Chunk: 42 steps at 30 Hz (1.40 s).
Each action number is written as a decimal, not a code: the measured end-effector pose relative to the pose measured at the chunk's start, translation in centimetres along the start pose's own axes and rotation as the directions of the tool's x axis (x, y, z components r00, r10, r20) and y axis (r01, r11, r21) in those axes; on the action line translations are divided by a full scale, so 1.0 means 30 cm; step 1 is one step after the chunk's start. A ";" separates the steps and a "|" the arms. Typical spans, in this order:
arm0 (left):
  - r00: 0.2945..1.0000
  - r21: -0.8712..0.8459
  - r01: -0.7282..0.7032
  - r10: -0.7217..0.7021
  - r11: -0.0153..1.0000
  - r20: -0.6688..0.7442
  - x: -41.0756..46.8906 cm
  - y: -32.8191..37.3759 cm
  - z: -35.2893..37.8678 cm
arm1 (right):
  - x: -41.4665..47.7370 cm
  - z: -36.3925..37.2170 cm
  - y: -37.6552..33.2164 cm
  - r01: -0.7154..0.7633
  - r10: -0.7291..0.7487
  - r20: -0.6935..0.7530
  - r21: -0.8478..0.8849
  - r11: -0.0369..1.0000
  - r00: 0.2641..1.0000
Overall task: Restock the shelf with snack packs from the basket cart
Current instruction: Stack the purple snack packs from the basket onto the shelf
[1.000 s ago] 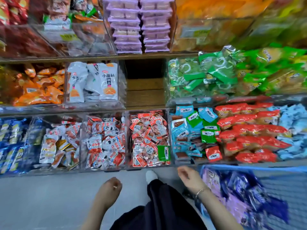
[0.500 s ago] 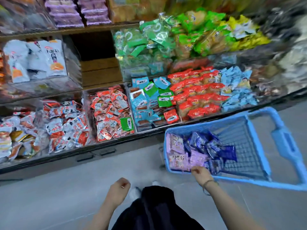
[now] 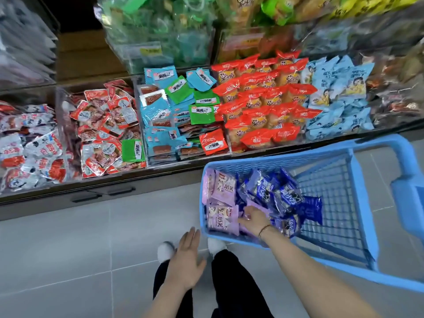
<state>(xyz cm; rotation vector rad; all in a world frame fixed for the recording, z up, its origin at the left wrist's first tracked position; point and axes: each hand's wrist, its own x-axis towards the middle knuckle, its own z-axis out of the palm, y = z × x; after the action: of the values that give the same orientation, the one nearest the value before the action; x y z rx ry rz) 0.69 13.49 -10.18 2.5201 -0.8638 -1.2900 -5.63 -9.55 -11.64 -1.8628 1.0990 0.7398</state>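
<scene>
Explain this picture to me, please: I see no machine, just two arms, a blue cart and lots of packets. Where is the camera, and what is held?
There is no machine here: a person works with bare hands. The one camera sits on their head and looks forward and down, so you see their own arms, legs and shoes. Ahead is a shop shelf with clear bins of snack packs, red packs among them. At the right stands a blue basket cart holding purple packs and dark blue packs. The right hand reaches into the cart, fingers on the purple packs; whether it grips one I cannot tell. The left hand hangs open over the floor and holds nothing.
</scene>
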 end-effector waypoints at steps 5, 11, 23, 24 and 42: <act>1.000 0.067 -0.002 0.003 0.998 -0.022 0.050 0.056 0.104 | 0.129 0.110 0.018 -0.016 0.017 0.038 -0.025 1.000 0.999; 0.998 0.037 -0.006 0.008 0.999 -0.060 0.043 0.021 0.131 | 0.169 0.126 0.020 0.022 -0.022 0.000 -0.032 0.999 1.000; 0.966 -0.679 0.037 -0.199 0.733 -0.163 0.037 0.156 -0.048 | -0.084 -0.045 0.086 0.124 -0.090 -0.087 0.591 0.797 0.992; 0.970 -0.777 0.035 -0.209 0.629 -0.126 0.033 0.181 -0.074 | -0.108 -0.071 0.084 0.114 -0.123 -0.030 0.636 0.763 0.992; 0.991 -0.993 0.047 -0.123 -0.105 0.060 -0.107 0.276 -0.183 | -0.308 -0.171 -0.031 -0.057 -0.144 0.089 0.975 0.215 0.986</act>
<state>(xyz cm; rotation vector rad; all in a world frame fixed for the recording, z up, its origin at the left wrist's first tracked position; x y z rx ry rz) 0.12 8.06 -1.30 1.1941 0.4136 -1.1034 -8.52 -10.02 -1.43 -0.6452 0.9964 0.0046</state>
